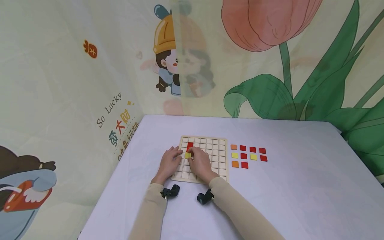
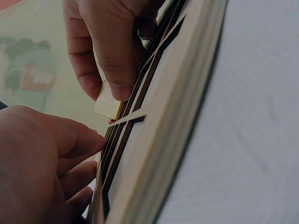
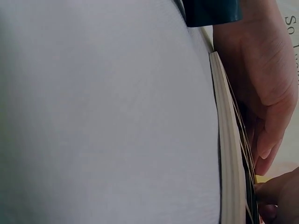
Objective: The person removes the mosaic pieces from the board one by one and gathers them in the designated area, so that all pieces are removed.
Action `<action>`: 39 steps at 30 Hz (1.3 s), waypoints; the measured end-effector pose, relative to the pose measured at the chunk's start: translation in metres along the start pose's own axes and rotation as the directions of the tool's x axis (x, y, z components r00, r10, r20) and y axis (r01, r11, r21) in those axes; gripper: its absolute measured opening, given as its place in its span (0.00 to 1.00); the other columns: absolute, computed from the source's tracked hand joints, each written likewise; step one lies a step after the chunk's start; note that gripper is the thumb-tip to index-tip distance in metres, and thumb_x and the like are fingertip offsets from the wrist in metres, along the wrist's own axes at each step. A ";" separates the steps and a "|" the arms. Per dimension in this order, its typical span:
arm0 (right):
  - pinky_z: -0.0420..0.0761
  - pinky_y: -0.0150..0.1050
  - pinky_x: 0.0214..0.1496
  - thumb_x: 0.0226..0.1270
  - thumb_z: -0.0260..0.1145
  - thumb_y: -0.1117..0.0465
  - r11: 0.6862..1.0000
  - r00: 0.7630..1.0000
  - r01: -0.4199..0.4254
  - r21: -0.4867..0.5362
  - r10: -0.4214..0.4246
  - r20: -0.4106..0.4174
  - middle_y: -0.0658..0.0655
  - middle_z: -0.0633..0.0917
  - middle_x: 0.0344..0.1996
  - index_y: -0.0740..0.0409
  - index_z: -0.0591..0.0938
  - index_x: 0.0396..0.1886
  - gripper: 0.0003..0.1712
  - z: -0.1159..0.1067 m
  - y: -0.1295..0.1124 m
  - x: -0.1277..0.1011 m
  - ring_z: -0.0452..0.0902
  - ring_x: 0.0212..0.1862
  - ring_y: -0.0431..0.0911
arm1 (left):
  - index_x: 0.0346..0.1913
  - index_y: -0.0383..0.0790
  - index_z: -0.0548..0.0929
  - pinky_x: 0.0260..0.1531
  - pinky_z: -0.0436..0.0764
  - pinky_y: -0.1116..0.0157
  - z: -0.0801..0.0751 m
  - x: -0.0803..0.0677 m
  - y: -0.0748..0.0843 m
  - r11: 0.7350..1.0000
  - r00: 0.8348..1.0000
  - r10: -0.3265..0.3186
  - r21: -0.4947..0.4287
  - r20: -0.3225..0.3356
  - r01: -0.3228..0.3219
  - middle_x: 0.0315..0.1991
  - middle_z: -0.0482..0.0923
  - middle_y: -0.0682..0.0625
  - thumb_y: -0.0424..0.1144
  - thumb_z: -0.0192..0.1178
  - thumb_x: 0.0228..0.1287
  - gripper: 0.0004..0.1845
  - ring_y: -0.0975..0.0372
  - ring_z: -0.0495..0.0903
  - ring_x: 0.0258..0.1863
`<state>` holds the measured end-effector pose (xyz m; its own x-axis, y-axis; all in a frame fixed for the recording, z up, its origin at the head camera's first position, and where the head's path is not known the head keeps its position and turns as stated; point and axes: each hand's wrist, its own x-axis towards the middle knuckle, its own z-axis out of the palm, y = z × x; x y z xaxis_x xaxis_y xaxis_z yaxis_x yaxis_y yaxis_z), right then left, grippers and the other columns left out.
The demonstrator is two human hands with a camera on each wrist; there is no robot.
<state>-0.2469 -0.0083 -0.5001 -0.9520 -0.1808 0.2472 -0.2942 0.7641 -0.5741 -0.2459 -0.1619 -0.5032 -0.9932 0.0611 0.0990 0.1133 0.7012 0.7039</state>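
Note:
A pale wooden grid board [image 1: 214, 156] lies on the white table. Red tiles [image 1: 190, 144] sit in its upper left cells. Just below them, my right hand [image 1: 198, 160] pinches a yellow tile [image 1: 187, 155] by its edge against the grid. In the left wrist view the yellow tile [image 2: 107, 100] sits under the right hand's fingertips [image 2: 117, 70], tilted on the board [image 2: 177, 107]. My left hand [image 1: 171, 161] rests on the board's left edge with loosely bent fingers [image 2: 79, 140] and holds nothing. The right wrist view shows my right hand [image 3: 266, 84] over the board's rim [image 3: 229, 163].
Several loose red, yellow and orange tiles [image 1: 248, 155] lie in rows on the table [image 1: 300, 186] right of the board. Printed fabric walls [image 1: 60, 100] close in the table at the back and left. Wrist cameras [image 1: 171, 192] sit on both sleeves.

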 end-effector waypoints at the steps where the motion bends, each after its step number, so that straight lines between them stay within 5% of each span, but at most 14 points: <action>1: 0.70 0.37 0.38 0.57 0.65 0.59 1.000 1.000 -0.004 0.005 0.004 0.002 0.45 0.76 0.30 0.50 0.77 0.42 0.12 0.000 0.000 0.000 0.70 0.33 0.40 | 0.53 0.44 0.79 0.69 0.45 0.62 0.000 0.000 0.000 1.000 1.000 0.001 -0.001 0.000 -0.001 0.64 0.64 0.51 0.39 0.52 0.63 0.16 0.59 0.52 0.68; 13: 0.72 0.30 0.27 0.58 0.64 0.60 0.994 1.000 0.000 0.112 -0.001 0.010 0.43 0.75 0.27 0.51 0.77 0.45 0.14 0.000 0.006 -0.002 0.69 0.27 0.38 | 0.52 0.43 0.79 0.69 0.45 0.61 0.000 0.000 0.002 1.000 1.000 0.007 -0.012 -0.001 -0.007 0.64 0.64 0.50 0.39 0.52 0.63 0.16 0.59 0.52 0.68; 26: 0.74 0.30 0.25 0.62 0.60 0.62 0.950 0.998 -0.052 0.307 0.061 -0.022 0.45 0.76 0.26 0.50 0.74 0.49 0.15 -0.020 0.021 -0.008 0.70 0.24 0.38 | 0.52 0.44 0.79 0.69 0.44 0.62 0.002 0.000 0.001 1.000 1.000 -0.004 -0.012 -0.001 0.004 0.64 0.64 0.51 0.39 0.52 0.64 0.16 0.60 0.51 0.68; 39: 0.72 0.30 0.23 0.58 0.65 0.59 0.944 0.992 -0.099 0.314 0.119 -0.042 0.43 0.77 0.25 0.48 0.77 0.44 0.13 -0.030 0.034 -0.023 0.70 0.25 0.38 | 0.52 0.43 0.79 0.69 0.44 0.62 0.002 0.000 0.000 1.000 1.000 0.008 -0.013 -0.013 -0.009 0.64 0.64 0.51 0.38 0.52 0.63 0.16 0.59 0.52 0.68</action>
<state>-0.2327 0.0399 -0.5016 -0.9757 -0.0627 0.2101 -0.2098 0.5454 -0.8115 -0.2459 -0.1611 -0.5046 -0.9918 0.0579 0.1138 0.1220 0.6911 0.7123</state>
